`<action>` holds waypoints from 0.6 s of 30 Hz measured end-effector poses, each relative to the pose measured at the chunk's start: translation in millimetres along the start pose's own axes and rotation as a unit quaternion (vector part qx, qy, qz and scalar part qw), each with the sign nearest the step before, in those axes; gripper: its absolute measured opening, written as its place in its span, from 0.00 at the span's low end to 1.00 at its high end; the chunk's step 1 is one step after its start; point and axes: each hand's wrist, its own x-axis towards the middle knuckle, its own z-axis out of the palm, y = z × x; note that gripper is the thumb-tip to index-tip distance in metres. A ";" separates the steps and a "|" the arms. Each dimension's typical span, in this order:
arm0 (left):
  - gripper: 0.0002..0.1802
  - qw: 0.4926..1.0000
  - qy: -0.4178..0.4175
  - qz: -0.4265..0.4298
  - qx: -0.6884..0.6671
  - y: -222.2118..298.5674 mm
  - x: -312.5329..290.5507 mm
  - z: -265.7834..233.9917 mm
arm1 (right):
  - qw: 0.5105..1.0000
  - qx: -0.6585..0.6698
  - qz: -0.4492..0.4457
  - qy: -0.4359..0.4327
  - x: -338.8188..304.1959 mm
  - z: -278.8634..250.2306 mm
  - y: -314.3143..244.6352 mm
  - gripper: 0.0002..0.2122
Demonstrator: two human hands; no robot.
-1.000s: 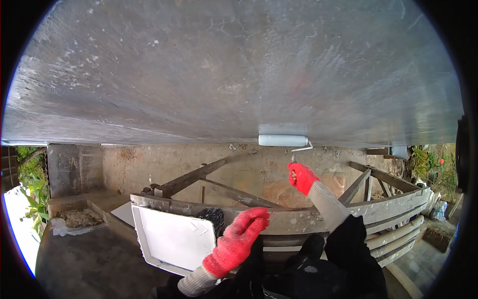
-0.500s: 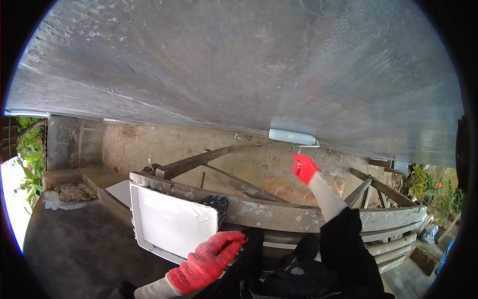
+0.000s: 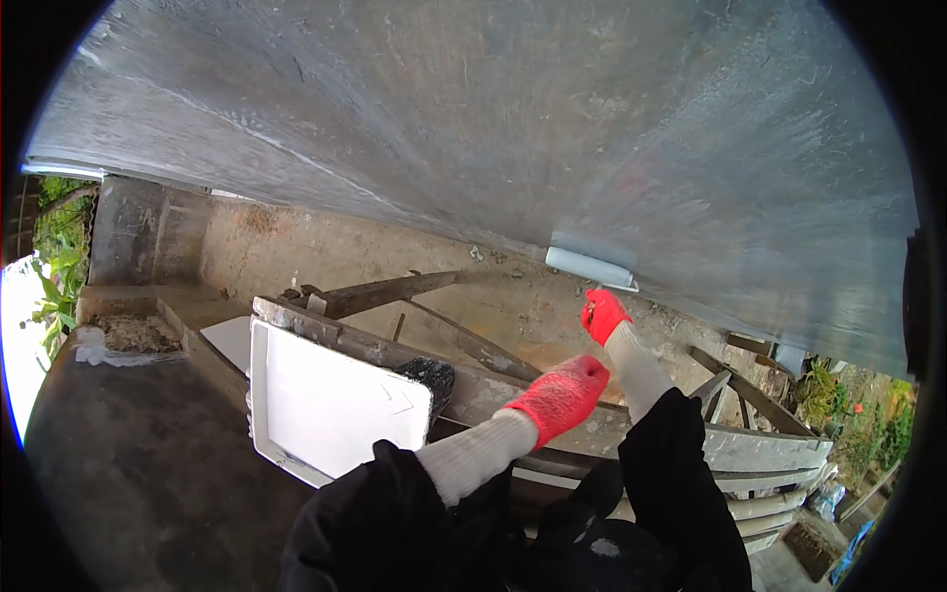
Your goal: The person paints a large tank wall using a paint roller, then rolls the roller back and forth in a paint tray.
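Observation:
Closed round the handle of a paint roller, my right hand (image 3: pixel 605 316) is in a red-palmed glove with a pale knitted cuff. The white roller sleeve (image 3: pixel 590 266) lies against the lower part of the grey wall (image 3: pixel 473 109), where a wet-looking strip shows just above it. My left hand (image 3: pixel 564 400), gloved alike, is a closed fist a little below and left of the right one; whatever it may hold is hidden. Left of it, a paint tray (image 3: pixel 258 395) filled with white paint rests by the plank. A black, paint-spattered block (image 3: pixel 429 383) sits at the tray's right end.
I am at a wooden plank scaffold (image 3: pixel 493 390) with slanting braces (image 3: pixel 395 293) between it and the wall. A grey concrete slab (image 3: pixel 148 464) lies at left, beside a concrete pillar (image 3: pixel 123 232). Plants (image 3: pixel 873 424) grow at far right.
My left hand has risen from beside the tray to the right, near my right hand. The roller has shifted slightly right in the picture, and the view has tilted.

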 end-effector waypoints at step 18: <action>0.21 0.986 0.018 0.002 -0.167 -4.5 -23.5 19.9 | 0.988 -0.055 0.127 -0.074 -53.4 -18.2 -31.6 0.06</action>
